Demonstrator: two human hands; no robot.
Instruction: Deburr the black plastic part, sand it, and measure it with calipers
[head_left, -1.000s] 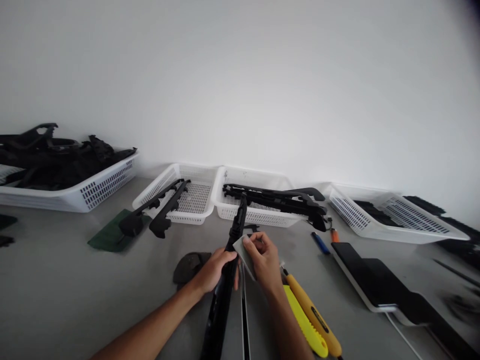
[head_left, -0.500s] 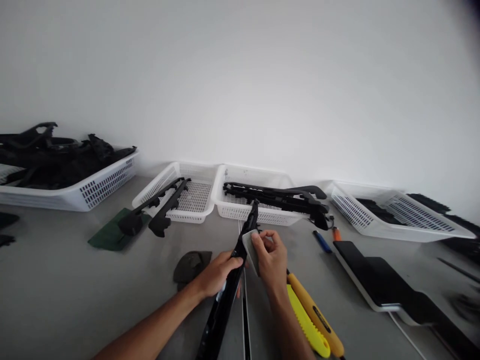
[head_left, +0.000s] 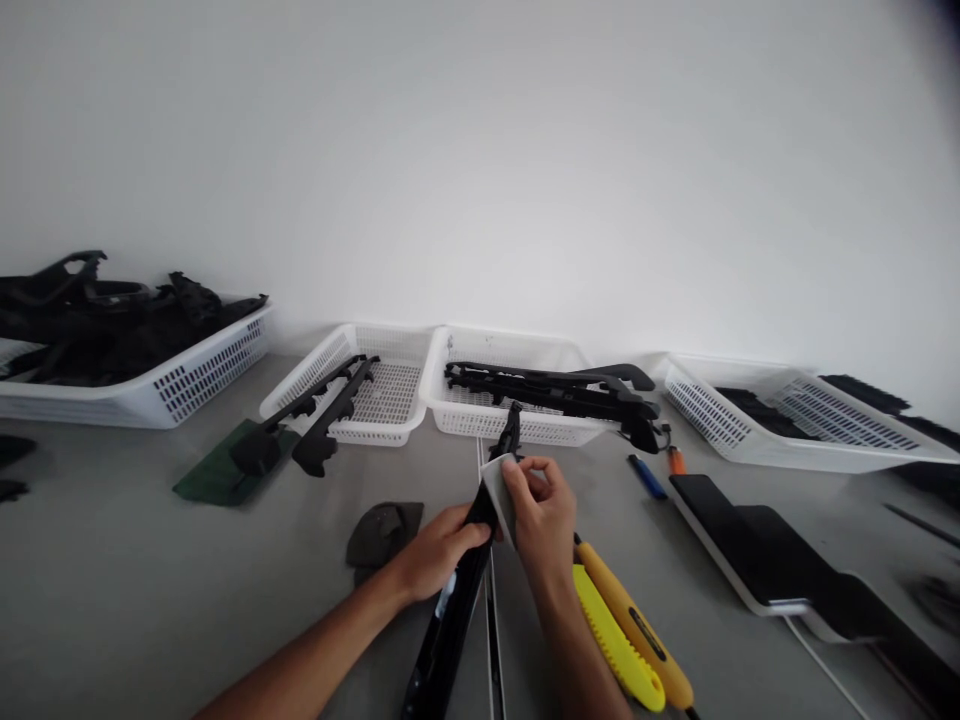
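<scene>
A long glossy black plastic trim piece [head_left: 455, 622] slants up and away from me over the table. My left hand [head_left: 442, 550] is closed around its middle, thumb on top. In my right hand [head_left: 544, 515] I pinch a thin grey pad, like a sanding sheet [head_left: 499, 493], which lies against the upper part of the trim piece and covers some of it. A dark, curved scrap of material [head_left: 382, 535] lies on the table just left of my left hand. Beside my right forearm are a yellow serrated-edge tool [head_left: 616, 640] and an orange-yellow handled tool [head_left: 637, 630].
White baskets [head_left: 517, 428] along the wall hold black plastic parts [head_left: 555, 390]; two strips [head_left: 337, 415] lean out of one. A green sheet [head_left: 214, 470] lies left. To the right are a blue pen-like item [head_left: 646, 478], a dark-topped device [head_left: 739, 545] and a cable.
The trim piece has turned slightly more upright, its near end shifting right. My right hand and the grey pad have barely moved. The camera view has shifted slightly.
</scene>
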